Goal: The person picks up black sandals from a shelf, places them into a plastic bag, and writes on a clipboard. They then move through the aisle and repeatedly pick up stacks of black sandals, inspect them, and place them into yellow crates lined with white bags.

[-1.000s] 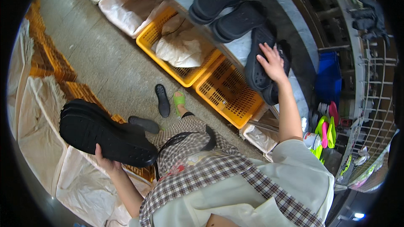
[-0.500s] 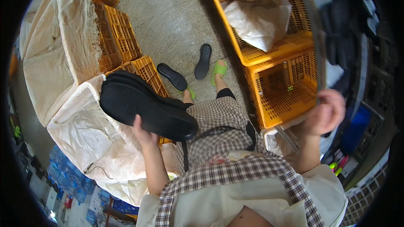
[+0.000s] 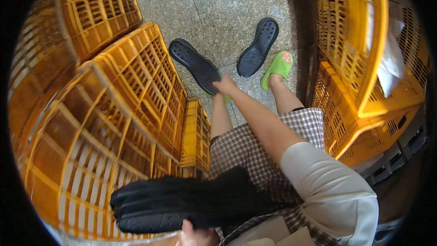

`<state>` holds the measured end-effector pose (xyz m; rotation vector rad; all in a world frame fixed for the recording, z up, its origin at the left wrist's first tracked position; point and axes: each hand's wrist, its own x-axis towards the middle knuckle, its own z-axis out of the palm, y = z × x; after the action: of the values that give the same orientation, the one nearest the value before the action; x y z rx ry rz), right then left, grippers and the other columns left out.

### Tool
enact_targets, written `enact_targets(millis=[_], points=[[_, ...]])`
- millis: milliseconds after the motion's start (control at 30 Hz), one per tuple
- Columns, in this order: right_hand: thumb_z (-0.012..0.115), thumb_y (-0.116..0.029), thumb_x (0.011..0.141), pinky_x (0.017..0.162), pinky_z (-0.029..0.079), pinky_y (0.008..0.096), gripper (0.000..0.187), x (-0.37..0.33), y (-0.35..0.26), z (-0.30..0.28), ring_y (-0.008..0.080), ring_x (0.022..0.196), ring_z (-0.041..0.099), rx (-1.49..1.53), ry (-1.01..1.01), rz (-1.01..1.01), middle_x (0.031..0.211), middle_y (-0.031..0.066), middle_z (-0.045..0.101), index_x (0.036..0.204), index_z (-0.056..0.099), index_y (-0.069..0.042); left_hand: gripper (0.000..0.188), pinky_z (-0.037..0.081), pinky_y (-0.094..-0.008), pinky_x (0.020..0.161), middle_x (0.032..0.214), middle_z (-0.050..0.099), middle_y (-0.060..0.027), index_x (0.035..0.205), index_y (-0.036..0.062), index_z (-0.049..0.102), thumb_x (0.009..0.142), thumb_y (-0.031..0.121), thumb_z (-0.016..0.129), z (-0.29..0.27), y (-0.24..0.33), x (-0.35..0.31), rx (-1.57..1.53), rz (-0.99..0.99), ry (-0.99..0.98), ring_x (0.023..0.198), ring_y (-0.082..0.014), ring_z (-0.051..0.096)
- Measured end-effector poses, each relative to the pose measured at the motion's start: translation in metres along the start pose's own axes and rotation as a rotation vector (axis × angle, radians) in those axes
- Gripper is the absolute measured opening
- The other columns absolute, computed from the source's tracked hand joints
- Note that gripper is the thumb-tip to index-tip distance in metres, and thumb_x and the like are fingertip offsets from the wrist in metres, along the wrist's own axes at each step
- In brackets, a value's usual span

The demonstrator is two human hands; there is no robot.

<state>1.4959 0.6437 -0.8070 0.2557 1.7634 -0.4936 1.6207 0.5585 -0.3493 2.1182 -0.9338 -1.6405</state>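
My left hand (image 3: 196, 236) holds a stack of black shoe soles (image 3: 177, 200) against my lap at the lower left. Only its thumb and part of the palm show; the other fingers are under the stack. Stretched down to the floor, my right hand (image 3: 225, 84) is closed at the heel end of a single black shoe sole (image 3: 195, 64), its fingers slightly blurred. Another black shoe sole (image 3: 258, 48), with small holes at its front, lies on the floor to the right, touched by neither hand.
Stacked yellow plastic crates (image 3: 136, 86) crowd the left side. More yellow crates (image 3: 341, 109) stand on the right, one with a white sack (image 3: 390, 66) in it. My foot in a green slipper (image 3: 279, 68) is beside the right-hand sole on the speckled floor (image 3: 218, 0).
My right hand has come from beside the right crates down to the left sole on the floor. My view has leaned toward the floor; the stack in my left hand now sits lower in the picture.
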Motion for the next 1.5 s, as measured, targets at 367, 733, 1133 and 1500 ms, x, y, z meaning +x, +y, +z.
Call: enact_targets(millis=[367, 733, 1133, 1500], points=[[0.053, -0.002, 0.088, 0.09, 0.044, 0.0309, 0.032, 0.001, 0.074, -0.021, 0.0183, 0.102, 0.056, 1.182, -0.036, -0.224, 0.112, 0.0083, 0.059, 0.12, 0.049, -0.001, 0.076, 0.038, -0.0498, 0.098, 0.126, 0.049, -0.0186, 0.134, 0.0028, 0.039, 0.077, 0.052, 0.05, 0.036, -0.025, 0.01, 0.136, -0.179, -0.047, 0.114, -0.036, 0.048], [0.062, -0.02, 0.087, 0.083, 0.032, 0.0685, 0.041, 0.059, 0.125, -0.041, 0.0341, 0.124, 0.032, 1.364, 0.259, 0.443, 0.135, 0.0104, 0.041, 0.121, 0.041, -0.016, 0.075, 0.038, -0.0478, 0.099, 0.127, 0.05, -0.0161, 0.132, 0.0019, 0.042, 0.076, 0.051, 0.051, 0.078, -0.01, 0.024, 0.368, -0.088, 0.089, 0.113, -0.0345, 0.05], [0.059, -0.002, 0.083, 0.083, 0.045, 0.0385, 0.055, 0.027, 0.097, -0.067, 0.0236, 0.102, 0.052, 1.584, 0.6, 0.175, 0.117, 0.0152, 0.049, 0.127, 0.028, -0.011, 0.069, 0.042, -0.0468, 0.096, 0.123, 0.052, -0.0175, 0.13, 0.0009, 0.043, 0.077, 0.044, 0.054, 0.099, 0.008, 0.012, 0.357, -0.019, 0.007, 0.11, -0.0342, 0.052], [0.056, 0.006, 0.061, 0.094, 0.036, 0.0452, 0.067, -0.328, -0.061, -0.327, 0.0371, 0.102, 0.046, -0.326, 1.078, -0.823, 0.109, 0.0184, 0.052, 0.126, 0.045, -0.002, 0.068, 0.033, -0.0417, 0.101, 0.118, 0.05, -0.0131, 0.125, 0.0023, 0.039, 0.069, 0.02, 0.074, 0.105, 0.136, -0.049, 0.359, 0.479, -0.701, 0.109, -0.0286, 0.048]])
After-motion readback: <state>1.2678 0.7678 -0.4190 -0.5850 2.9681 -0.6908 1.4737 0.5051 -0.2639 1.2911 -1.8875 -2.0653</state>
